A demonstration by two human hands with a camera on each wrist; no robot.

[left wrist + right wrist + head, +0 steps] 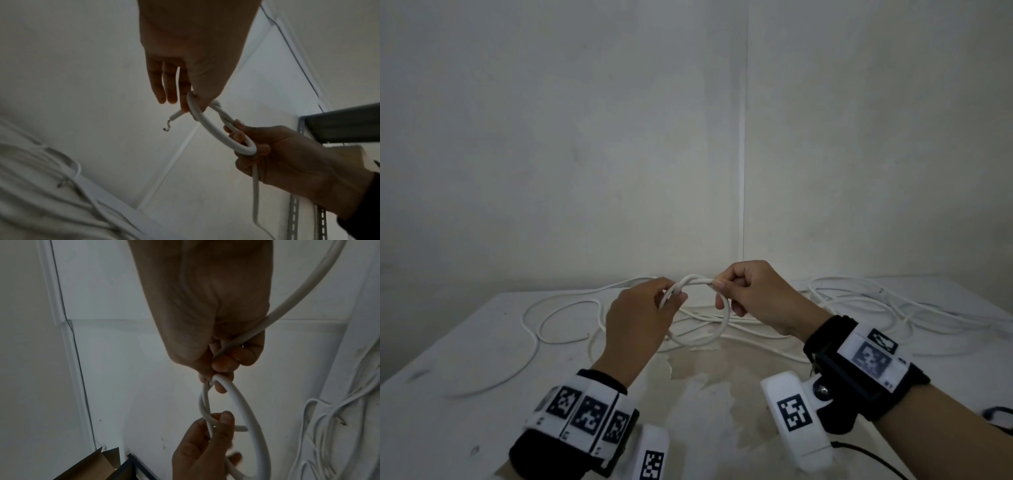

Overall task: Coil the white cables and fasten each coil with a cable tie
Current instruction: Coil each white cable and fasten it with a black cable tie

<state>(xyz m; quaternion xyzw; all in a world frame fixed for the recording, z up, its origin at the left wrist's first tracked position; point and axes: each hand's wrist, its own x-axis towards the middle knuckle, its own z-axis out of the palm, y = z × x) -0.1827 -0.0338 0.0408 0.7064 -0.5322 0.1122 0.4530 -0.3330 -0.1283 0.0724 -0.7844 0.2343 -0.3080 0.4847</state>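
Note:
Both hands hold a small loop of thick white cable (pixel 717 334) above the table's far middle. My left hand (pixel 643 315) pinches the loop's left side, where two strands cross (pixel 221 112), and the cable's cut end (pixel 174 116) sticks out past its fingers. My right hand (pixel 753 294) grips the loop's right side (pixel 228 386) with curled fingers, and the cable's long run (pixel 304 287) trails out of its palm. No cable tie is in view.
Several loose white cables (pixel 565 308) sprawl across the white table (pixel 448 394), more of them on the right (pixel 893 301). Walls meet in a corner behind. A metal shelf frame (pixel 339 121) and a cardboard box (pixel 96 465) stand nearby.

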